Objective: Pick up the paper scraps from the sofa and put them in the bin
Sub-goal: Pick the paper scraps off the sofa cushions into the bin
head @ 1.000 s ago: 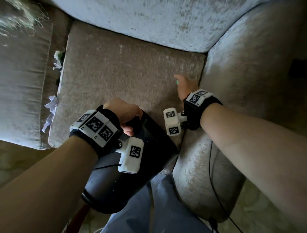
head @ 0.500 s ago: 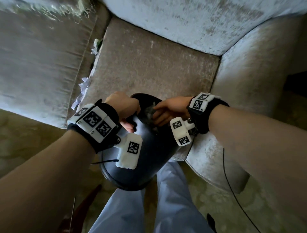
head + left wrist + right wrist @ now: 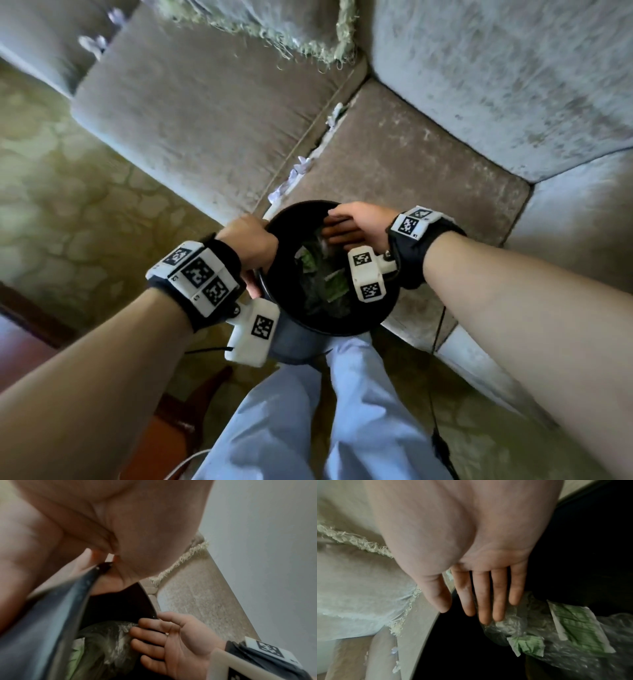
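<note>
A large grey-brown fabric sofa (image 3: pixel 212 113) fills the upper part of the head view, with two seat cushions meeting at a seam and a pale back cushion behind them. A fringed pale-green throw (image 3: pixel 274 24) hangs over the sofa's back edge. Below lies a mottled olive-patterned floor (image 3: pixel 68 192), and the person's pale-blue trousers (image 3: pixel 308 421) show at the bottom.

One round black plastic bin (image 3: pixel 387 308) is held just in front of the sofa's front edge. The left hand (image 3: pixel 251 245) grips its rim on the left, fingers curled over the edge. The right hand (image 3: pixel 356 224) is spread over the bin's mouth, its fingers (image 3: pixel 484 599) straight and relaxed, holding nothing.

Inside the bin lie crumpled clear plastic wrap (image 3: pixel 510 626) and two green-and-white printed paper pieces (image 3: pixel 580 628).

White paper scraps (image 3: pixel 294 174) are tucked along the seam between the two seat cushions, at least four small clusters in a line; further white scraps (image 3: pixel 92 42) sit at the far left end of the sofa. The exact number is unclear because of blur.
</note>
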Demonstrator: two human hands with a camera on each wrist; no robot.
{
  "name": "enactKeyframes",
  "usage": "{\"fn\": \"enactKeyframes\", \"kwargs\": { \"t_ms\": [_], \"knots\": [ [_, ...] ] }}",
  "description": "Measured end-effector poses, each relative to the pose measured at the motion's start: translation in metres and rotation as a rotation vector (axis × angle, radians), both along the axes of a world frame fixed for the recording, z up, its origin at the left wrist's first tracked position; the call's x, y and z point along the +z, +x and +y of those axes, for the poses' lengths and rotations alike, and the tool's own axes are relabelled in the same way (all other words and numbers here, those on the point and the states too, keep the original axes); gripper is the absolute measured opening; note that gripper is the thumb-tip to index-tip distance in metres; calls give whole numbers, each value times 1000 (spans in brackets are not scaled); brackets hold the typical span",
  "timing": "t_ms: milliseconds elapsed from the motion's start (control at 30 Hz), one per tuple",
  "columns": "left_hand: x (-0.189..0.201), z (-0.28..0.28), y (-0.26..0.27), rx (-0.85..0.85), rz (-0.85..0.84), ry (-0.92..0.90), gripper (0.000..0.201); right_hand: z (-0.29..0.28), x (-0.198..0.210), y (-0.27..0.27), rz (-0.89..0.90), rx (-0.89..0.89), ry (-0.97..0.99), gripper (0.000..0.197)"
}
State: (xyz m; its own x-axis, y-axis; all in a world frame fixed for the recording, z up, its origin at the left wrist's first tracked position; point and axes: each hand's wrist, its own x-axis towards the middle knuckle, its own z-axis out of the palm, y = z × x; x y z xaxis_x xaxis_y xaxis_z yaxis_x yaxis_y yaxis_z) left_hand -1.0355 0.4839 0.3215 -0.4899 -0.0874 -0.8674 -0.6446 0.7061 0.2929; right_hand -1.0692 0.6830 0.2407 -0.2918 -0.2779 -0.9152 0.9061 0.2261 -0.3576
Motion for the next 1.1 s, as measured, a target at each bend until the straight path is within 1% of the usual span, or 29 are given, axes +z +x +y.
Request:
{"fn": "enactKeyframes", "kwargs": {
  "t_ms": [67,100,167,200,300,333,433,500,567,600,667,700,767,800,867,933,967,1033,1100],
  "knots": [
    [-2,-26,-5,24,12,-16,53,-29,0,-9,-6,-11,-42,31],
    [-4,-36,-8,33,12,-24,56,-40,-1,-13,8,-15,-14,30],
    [-10,-56,-14,51,4,-51,55,-60,-6,-22,42,-10,63,24],
    [-13,-65,-17,67,-7,-80,51,-69,-12,-29,41,-1,82,22],
    [-22,-78,-21,94,-34,-154,28,-82,-27,-37,43,25,141,17],
    [-29,-82,-26,85,-50,-184,26,-87,-34,-42,38,49,161,16],
    [-47,-87,-40,28,-99,-249,22,-92,-54,-51,38,35,196,12],
    [-55,-89,-48,3,-98,-280,17,-95,-64,-58,86,30,223,21],
    [-65,-94,-56,-30,-102,-308,15,-101,-72,-68,112,21,244,25],
    [-69,-97,-59,-40,-99,-316,17,-103,-74,-72,115,35,244,32],
    [-80,-105,-65,-26,-122,-299,22,-108,-88,-80,97,78,252,53],
    [-87,-111,-65,-16,-136,-288,23,-112,-95,-81,82,101,243,55],
    [-94,-119,-64,17,-170,-263,19,-121,-105,-80,55,137,214,47],
    [-100,-124,-65,32,-182,-262,23,-127,-110,-80,40,137,204,40],
    [-108,-129,-65,64,-161,-250,17,-128,-120,-79,29,122,198,26],
    [-113,-132,-67,67,-164,-228,19,-125,-132,-83,-4,98,195,17],
    [-117,-136,-70,71,-165,-221,18,-127,-138,-85,-27,73,209,19],
    [-116,-140,-76,73,-160,-226,14,-131,-143,-92,-50,52,230,30],
    [-118,-143,-83,67,-155,-228,11,-133,-149,-100,-59,45,238,27]
  ]
}}
